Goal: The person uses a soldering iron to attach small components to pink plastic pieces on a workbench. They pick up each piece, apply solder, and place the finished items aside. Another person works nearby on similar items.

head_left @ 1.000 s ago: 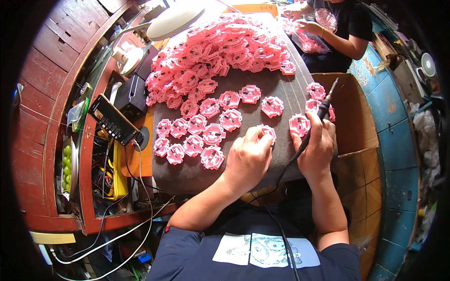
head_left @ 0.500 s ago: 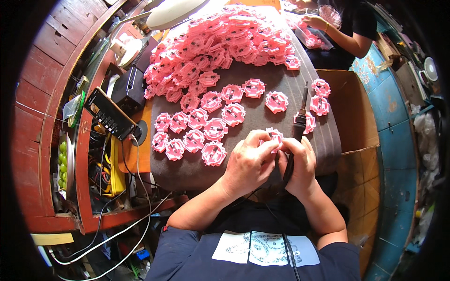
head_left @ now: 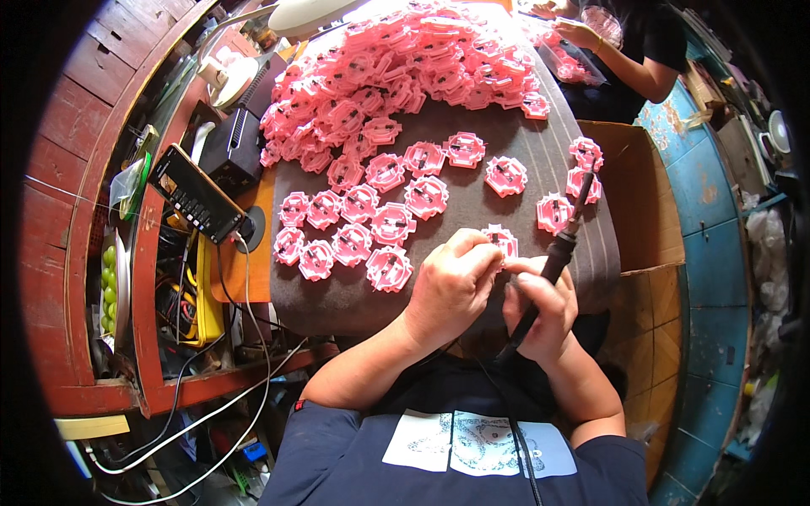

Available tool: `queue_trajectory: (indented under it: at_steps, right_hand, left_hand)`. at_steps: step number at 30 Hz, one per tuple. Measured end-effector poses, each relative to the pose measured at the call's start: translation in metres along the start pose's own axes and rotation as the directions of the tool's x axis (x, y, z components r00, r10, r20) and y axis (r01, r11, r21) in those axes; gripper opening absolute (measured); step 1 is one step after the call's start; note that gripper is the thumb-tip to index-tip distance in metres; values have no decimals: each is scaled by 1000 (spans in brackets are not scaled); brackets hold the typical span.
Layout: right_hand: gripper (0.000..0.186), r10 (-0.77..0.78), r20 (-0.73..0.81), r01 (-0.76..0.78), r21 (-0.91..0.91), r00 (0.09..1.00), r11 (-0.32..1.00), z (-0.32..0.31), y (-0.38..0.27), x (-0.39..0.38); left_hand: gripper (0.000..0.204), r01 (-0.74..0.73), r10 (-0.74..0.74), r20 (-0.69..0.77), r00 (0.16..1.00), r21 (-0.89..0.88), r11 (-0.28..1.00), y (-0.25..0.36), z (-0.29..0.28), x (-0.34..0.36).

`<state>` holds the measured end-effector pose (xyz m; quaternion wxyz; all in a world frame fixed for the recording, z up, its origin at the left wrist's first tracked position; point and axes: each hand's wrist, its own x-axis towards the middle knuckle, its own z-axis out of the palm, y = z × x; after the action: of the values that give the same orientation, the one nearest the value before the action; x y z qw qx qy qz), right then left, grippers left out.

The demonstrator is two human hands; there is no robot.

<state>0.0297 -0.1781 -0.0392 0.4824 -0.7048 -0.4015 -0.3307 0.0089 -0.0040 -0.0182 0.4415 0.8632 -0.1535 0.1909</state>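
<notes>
My left hand (head_left: 454, 282) is closed in a pinch at the near left edge of a small pink plastic part (head_left: 504, 242), whose lower edge is partly covered by the fingers. In my right hand (head_left: 547, 308) is a soldering iron (head_left: 560, 253) with a black handle; its tip slants up and away to the right. The right fingertips meet the near edge of the same pink part. Similar pink parts with dark pieces in their middles lie flat in loose rows, one (head_left: 392, 223) left of my hands and another (head_left: 554, 212) beyond the iron.
A large heap of pink parts (head_left: 405, 63) covers the far end of the grey cloth-topped table (head_left: 472, 211). A phone (head_left: 196, 194) on a stand and a black box (head_left: 232, 152) are at left. A cardboard box (head_left: 645, 198) stands at right. Another person's arm (head_left: 629, 67) is at far right.
The soldering iron has swung to the right, away from the pink part, and its tip now leans outward. More of the part's face shows. My left hand keeps nearly the same pose.
</notes>
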Motion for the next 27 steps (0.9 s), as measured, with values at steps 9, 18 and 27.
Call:
queue_trajectory:
  at_steps: [9, 18, 27]
  right_hand:
    - [44, 44, 58, -39, -91, 997, 995, 4, 0, -1]
    - [37, 43, 51, -39, -79, 998, 996, -10, -1, -4]
    - [64, 66, 72, -56, -124, 995, 991, -54, -21, -22]
  left_hand:
    - [25, -18, 19, -4, 1000, 30, 999, -1, 0, -1]
    - [23, -66, 68, -12, 998, 118, 991, 3, 2, -2]
    - [21, -112, 115, -17, 993, 151, 982, 4, 2, -1]
